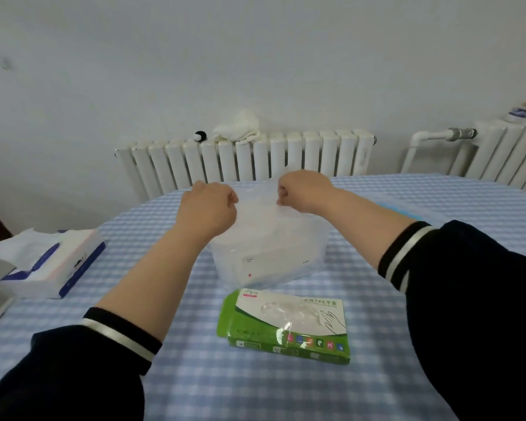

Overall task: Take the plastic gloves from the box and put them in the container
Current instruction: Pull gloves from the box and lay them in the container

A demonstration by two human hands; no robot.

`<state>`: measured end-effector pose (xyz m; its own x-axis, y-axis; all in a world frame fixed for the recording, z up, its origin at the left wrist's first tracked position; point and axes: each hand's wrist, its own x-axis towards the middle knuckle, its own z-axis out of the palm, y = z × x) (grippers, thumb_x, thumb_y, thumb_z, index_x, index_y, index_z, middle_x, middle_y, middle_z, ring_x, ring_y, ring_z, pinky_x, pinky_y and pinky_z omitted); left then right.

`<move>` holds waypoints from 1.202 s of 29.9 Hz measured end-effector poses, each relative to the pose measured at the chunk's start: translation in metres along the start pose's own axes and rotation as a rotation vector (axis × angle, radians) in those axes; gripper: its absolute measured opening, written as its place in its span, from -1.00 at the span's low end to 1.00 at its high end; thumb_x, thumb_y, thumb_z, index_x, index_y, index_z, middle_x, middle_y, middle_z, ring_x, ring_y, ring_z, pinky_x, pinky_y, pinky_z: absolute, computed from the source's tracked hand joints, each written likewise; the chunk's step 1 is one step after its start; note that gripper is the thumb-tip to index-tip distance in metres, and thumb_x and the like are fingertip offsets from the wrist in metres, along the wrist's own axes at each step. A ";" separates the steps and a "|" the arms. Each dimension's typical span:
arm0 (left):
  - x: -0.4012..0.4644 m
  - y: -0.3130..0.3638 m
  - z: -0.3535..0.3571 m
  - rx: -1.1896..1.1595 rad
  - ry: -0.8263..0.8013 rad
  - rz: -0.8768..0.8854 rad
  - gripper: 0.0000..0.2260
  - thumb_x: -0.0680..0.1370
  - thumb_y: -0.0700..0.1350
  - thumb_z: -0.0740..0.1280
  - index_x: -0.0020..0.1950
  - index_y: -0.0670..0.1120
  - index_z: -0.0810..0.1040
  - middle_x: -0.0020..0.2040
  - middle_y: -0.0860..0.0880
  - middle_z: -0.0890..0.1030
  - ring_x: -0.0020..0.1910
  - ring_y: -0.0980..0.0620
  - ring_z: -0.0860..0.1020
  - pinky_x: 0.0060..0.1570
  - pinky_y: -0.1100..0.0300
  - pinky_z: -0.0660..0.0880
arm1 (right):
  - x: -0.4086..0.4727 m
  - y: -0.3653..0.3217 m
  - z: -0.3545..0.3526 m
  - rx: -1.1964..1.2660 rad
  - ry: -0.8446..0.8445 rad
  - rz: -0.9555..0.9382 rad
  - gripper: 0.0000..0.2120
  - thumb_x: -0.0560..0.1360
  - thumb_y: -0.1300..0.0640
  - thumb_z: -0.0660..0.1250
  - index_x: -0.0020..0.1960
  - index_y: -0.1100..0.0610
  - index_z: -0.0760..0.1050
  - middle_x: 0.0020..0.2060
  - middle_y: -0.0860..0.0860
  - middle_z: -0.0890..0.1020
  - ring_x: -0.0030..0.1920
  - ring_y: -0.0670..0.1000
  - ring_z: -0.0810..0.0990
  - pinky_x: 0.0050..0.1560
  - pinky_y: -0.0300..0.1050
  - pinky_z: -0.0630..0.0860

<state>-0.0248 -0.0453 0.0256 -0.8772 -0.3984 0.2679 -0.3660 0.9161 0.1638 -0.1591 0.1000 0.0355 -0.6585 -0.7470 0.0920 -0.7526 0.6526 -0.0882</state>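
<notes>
On the table: a blue-and-white checked tablecloth [286, 390] covers the whole surface, with everything else lying on it.
Radiator: a white ribbed radiator [286, 159] stands against the wall behind the table, with a white cloth [237, 129] bunched on its top.
Sleeves: both forearms reach forward from dark sleeves with a pale stripe at the cuff, pushed up past the wrists.
Container: a clear plastic container [264, 256] sits at mid-table, beyond the box, its top open; it looks to hold pale, translucent material, though the contents are hard to make out.
Tissue pack: a white and blue tissue pack [55, 268] lies at the left edge, a sheet standing out of its slot.
Box: the green and white glove box [286, 323] lies flat nearest the person, well apart from both hands, a wisp of clear film sticking out of its front opening.
Plastic gloves: a thin translucent sheet of plastic gloves [255, 205] is stretched between the two hands, directly above the container's open top.
Left hand: the left hand [208, 208] has its fingers curled, pinching the left edge of the gloves.
Right hand: the right hand [304, 191] is fisted, gripping the right edge.
</notes>
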 end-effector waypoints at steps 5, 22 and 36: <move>0.006 -0.003 0.006 0.313 -0.275 0.069 -0.58 0.52 0.22 0.32 0.28 0.01 0.53 0.24 -0.01 0.54 0.35 -0.09 0.31 0.27 -0.02 0.27 | 0.013 -0.001 0.018 -0.351 -0.219 -0.092 -0.92 0.52 0.28 0.24 -0.04 0.16 0.49 -0.22 0.01 0.51 -0.26 0.04 0.44 -0.34 -0.15 0.31; 0.004 0.007 -0.002 0.357 -0.269 0.120 -0.60 0.49 0.20 0.38 0.25 0.05 0.56 0.35 -0.05 0.34 0.36 -0.13 0.25 0.37 -0.03 0.20 | -0.040 0.024 -0.015 0.105 0.333 -0.015 -0.61 0.55 0.34 0.10 0.32 0.13 0.43 0.25 0.05 0.49 0.23 0.07 0.45 0.19 -0.08 0.39; 0.009 0.026 0.005 0.469 -0.426 0.082 -0.44 0.54 0.34 0.16 0.35 -0.02 0.47 0.35 -0.11 0.38 0.39 -0.16 0.24 0.37 -0.08 0.17 | -0.047 -0.032 -0.004 0.472 -0.258 -0.174 -0.48 0.46 -0.42 0.07 0.11 -0.03 0.39 0.08 -0.12 0.52 0.07 -0.08 0.50 0.09 -0.14 0.41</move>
<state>-0.0443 -0.0248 0.0275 -0.9193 -0.3617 -0.1551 -0.3050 0.9039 -0.3000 -0.1040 0.1150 0.0378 -0.4575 -0.8841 -0.0954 -0.7265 0.4335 -0.5332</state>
